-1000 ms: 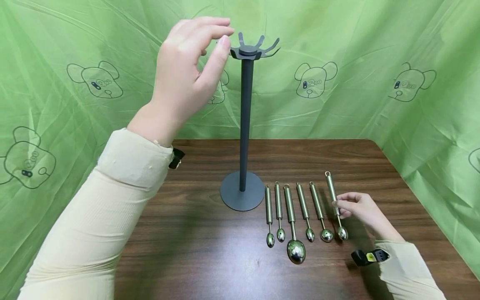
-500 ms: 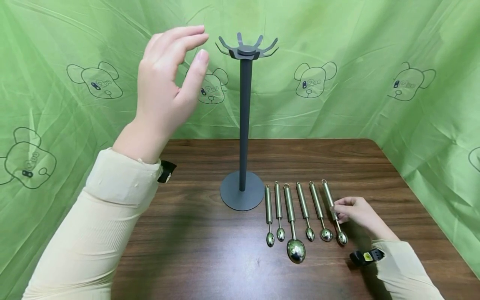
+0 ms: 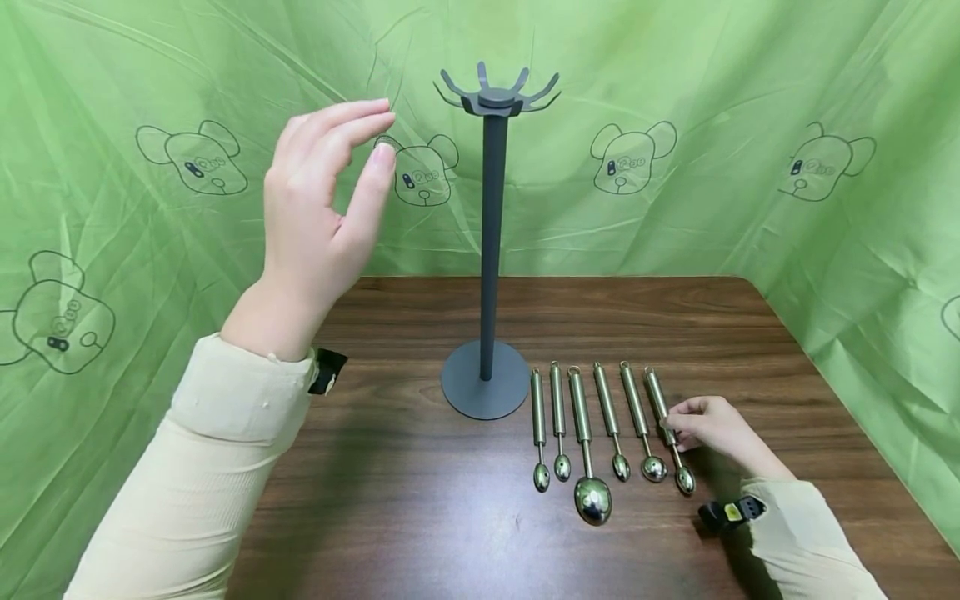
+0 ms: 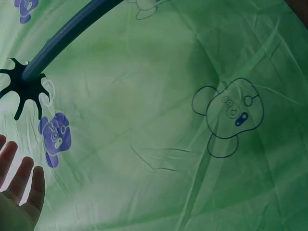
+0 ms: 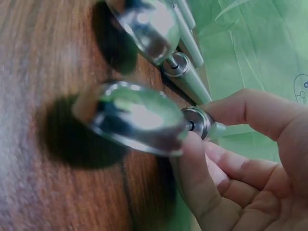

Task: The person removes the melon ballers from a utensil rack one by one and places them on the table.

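My right hand (image 3: 708,425) pinches the handle of the rightmost melon baller (image 3: 685,479), a steel one with an oval bowl and a loop at the handle's end. In the right wrist view, thumb and fingers meet around the handle's neck, just behind the shiny bowl (image 5: 139,118). To its left several more melon ballers (image 3: 593,500) lie in a row, bowls toward me. Left of the upright dark grey stand (image 3: 491,250), my left hand (image 3: 322,200) is raised with fingers loosely bent, holding nothing. It is apart from the hooked top (image 3: 497,102).
The stand's round base (image 3: 485,400) rests on the brown wooden table (image 3: 405,517), left of the row. Upturned hooks ring the stand's top. Green cloth (image 3: 562,208) with bear drawings hangs behind and on both sides.
My left hand has moved left and down, away from the stand's top. My right hand has drawn the melon baller slightly toward me and left, its handle nearer the row.
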`<state>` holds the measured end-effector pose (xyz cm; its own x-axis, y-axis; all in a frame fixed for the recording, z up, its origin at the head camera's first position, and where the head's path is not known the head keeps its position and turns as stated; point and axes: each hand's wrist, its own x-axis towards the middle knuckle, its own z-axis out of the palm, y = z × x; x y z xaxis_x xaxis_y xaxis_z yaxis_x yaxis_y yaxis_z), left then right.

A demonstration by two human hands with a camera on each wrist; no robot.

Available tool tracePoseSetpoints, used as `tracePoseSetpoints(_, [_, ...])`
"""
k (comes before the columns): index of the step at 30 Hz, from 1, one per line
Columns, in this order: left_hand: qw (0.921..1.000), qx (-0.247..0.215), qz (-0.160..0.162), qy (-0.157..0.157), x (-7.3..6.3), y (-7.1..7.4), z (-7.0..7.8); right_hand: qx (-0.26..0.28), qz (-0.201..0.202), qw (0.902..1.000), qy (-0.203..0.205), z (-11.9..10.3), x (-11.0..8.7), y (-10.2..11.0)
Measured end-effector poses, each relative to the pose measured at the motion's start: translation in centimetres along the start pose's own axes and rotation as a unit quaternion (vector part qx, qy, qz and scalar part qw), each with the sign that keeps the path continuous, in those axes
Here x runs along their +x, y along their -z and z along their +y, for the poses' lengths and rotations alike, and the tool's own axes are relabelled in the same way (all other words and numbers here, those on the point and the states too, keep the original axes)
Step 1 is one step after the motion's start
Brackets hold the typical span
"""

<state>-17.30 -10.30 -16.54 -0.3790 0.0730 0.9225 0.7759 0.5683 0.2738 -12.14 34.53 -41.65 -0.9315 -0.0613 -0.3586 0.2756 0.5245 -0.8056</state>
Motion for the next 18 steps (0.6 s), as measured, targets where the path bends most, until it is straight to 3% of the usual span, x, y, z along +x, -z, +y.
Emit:
tracePoseSetpoints(8, [0.9998,-0.018,-0.005,0.007,-1.8,-0.2,0.1,-0.058,0.013,0.9982,-0.009,-0.6,-0.1,0.0])
tracePoseSetpoints(18, [0.9991,-0.027,-0.030,-0.010,-4.7,-0.3,0.3,-0.122,0.031,0.9919,-0.017,-1.0,-0.1,-0.2])
